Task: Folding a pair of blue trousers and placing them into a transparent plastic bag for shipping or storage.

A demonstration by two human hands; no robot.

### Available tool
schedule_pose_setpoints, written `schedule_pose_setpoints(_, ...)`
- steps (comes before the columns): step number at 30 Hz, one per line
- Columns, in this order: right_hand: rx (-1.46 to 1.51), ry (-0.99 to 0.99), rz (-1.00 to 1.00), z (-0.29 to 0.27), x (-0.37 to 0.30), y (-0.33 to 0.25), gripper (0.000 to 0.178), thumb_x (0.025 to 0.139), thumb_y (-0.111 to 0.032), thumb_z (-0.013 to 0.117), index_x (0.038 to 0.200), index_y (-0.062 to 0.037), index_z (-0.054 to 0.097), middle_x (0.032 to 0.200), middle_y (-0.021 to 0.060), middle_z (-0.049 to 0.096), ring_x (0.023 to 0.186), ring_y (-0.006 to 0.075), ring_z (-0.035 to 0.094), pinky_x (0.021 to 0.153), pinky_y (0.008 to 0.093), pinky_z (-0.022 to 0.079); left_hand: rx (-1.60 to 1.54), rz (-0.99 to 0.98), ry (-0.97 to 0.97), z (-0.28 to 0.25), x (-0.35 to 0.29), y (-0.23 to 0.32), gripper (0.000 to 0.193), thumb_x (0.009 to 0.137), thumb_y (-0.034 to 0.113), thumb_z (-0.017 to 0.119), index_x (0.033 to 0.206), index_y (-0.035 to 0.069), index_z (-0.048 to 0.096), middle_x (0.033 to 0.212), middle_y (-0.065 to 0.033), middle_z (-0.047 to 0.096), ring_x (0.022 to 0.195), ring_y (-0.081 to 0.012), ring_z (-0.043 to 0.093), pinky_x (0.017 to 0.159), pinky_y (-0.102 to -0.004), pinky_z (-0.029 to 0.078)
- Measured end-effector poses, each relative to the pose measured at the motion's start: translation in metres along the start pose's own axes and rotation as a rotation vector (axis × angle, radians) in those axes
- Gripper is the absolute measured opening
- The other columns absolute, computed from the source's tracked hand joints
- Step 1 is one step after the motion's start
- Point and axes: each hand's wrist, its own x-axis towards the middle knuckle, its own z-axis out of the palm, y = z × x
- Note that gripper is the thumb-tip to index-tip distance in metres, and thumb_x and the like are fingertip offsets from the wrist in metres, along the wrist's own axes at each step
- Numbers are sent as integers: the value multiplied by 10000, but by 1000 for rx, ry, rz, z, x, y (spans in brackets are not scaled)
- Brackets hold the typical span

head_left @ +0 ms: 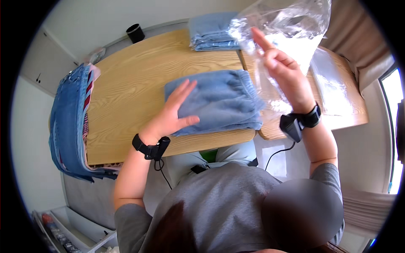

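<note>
On the desk, near its front edge: folded blue trousers, lying flat. Left hand at the trousers' left end, fingers spread wide, thumb apart, nothing in the grasp. Fingers and thumb overlap the cloth; contact or slight hover, cannot tell. Right hand beyond the trousers' right end, in front of a clear plastic bag. Index finger straight, the others curled toward the thumb; whether they grip the plastic, cannot tell.

Trousers' long axis runs left to right, roughly along the desk's front edge. Gathered waistband points right, toward the bag's side; plainer folded end points left.

Part of the trousers' left end hidden behind left hand. Bag cut off above, its outline lost in glare. Beyond the trousers, a folded blue stack, partly behind the bag. Well left of the trousers, a denim pile, lower layers hard to make out.
</note>
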Motion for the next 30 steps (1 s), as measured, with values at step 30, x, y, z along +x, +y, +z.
schedule_pose_setpoints(30,-532,422,832,-15,-73,79,616,807,-497,708,1052,61,620,953,119,646,864,184,594,710,278,472,-412,-485,938,-107,-121,-102,425,921,-17,493,1340,57,509,1330,-44,544,960,-125,631,699,-190,454)
